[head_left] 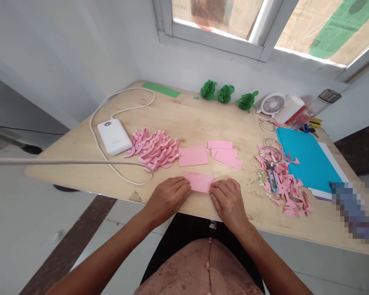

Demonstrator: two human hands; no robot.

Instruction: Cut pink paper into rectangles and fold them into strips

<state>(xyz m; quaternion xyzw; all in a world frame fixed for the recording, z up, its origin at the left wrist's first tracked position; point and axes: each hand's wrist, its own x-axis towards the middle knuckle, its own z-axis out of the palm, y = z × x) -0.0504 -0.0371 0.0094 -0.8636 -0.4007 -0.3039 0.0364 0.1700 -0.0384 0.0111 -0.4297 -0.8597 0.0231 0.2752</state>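
Observation:
A small pink paper piece [199, 182] lies at the table's near edge between my two hands. The fingers of my left hand [169, 198] are closed on its left end, and those of my right hand [229, 200] are closed on its right end. Just beyond it is a pink paper rectangle [193, 156]. Narrower pink strips [227, 157] overlap to the right of that. A pile of curved, scalloped pink cutouts [157, 148] spreads out on the left.
A white power bank [114, 136] with a looping cable is at left. Scissors [272, 177] rest on pink scraps [290, 192] at right, beside a blue folder [307, 159]. Green paper flowers [224, 94], a small fan [273, 104] and a bottle [315, 108] stand at the back.

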